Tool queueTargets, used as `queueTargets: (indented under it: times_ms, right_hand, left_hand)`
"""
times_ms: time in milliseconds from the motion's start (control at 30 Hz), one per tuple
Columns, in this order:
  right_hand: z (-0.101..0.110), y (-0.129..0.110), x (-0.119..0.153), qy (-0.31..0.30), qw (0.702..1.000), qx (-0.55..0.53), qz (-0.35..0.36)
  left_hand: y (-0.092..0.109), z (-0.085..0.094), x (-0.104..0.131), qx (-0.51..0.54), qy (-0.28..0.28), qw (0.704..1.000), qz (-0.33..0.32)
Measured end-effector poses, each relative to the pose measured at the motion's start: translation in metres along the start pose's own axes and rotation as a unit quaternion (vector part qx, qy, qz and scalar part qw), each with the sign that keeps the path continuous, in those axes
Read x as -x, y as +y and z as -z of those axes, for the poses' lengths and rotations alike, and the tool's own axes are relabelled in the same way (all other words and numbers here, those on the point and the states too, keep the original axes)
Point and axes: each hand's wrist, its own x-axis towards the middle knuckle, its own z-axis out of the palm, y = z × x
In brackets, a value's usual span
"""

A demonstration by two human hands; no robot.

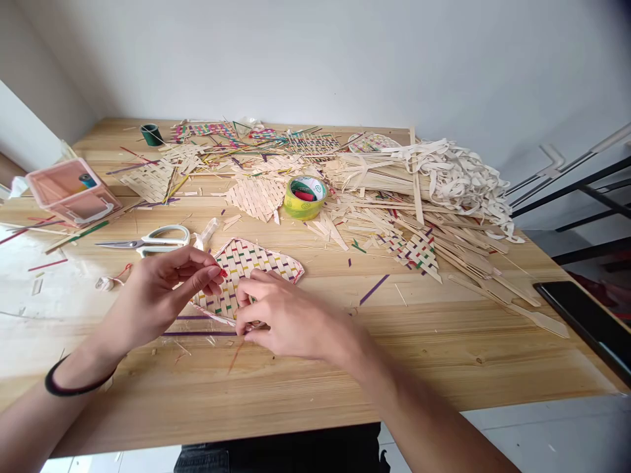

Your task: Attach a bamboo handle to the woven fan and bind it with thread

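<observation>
A woven bamboo-strip panel (276,259), with purple, green and yellow strips and a pale, red-marked bound edge, lies flat in front of me. Above its left side, my left hand (185,286) pinches a small tuft of red thread (223,273) between thumb and forefinger. My right hand (276,312) rests over the panel's lower part, its fingers curled and thumb at the near edge; the exact contact is partly hidden. White-handled scissors (165,240) lie just beyond my left hand. Beside its wrist is a small white bundle (104,283) with red thread.
A roll of clear yellow tape (304,200) stands beyond the panel. Bamboo strips and woven scraps (256,196) cover the back, with a white ribbon heap (463,177) at right. A pink box (73,190), green thread spool (151,135) and black phone (586,325) sit around.
</observation>
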Motion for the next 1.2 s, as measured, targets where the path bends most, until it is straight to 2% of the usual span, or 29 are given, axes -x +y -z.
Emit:
queueTargets:
  times_ms: [233, 333, 500, 567, 767, 1000, 1200]
  right_hand:
    - [-0.004, 0.000, -0.006, 0.027, 0.997, -0.065, -0.019]
    - [0.002, -0.004, -0.006, 0.083, 0.986, -0.135, -0.051]
    - [0.008, -0.005, -0.006, 0.190, 0.960, -0.196, -0.058]
    - [0.006, -0.003, -0.007, 0.217, 0.954, -0.198, -0.061]
    - [0.001, 0.000, -0.008, 0.242, 0.951, -0.180, -0.070]
    - [0.002, -0.005, -0.008, 0.260, 0.949, -0.175, -0.040]
    - [0.002, -0.002, -0.008, 0.267, 0.942, -0.189, -0.073]
  left_hand:
    - [-0.004, 0.002, 0.000, -0.018, -0.022, 0.999, -0.014]
    - [-0.003, 0.002, -0.001, -0.017, -0.045, 0.999, -0.025]
    - [-0.005, 0.002, 0.000, 0.122, -0.143, 0.981, 0.039]
    - [-0.005, 0.003, 0.001, 0.150, -0.164, 0.974, 0.044]
    - [-0.001, 0.006, 0.003, 0.177, -0.155, 0.971, 0.045]
    - [-0.001, 0.005, 0.002, 0.160, -0.195, 0.966, 0.053]
    - [0.000, 0.006, 0.000, 0.158, -0.152, 0.975, 0.042]
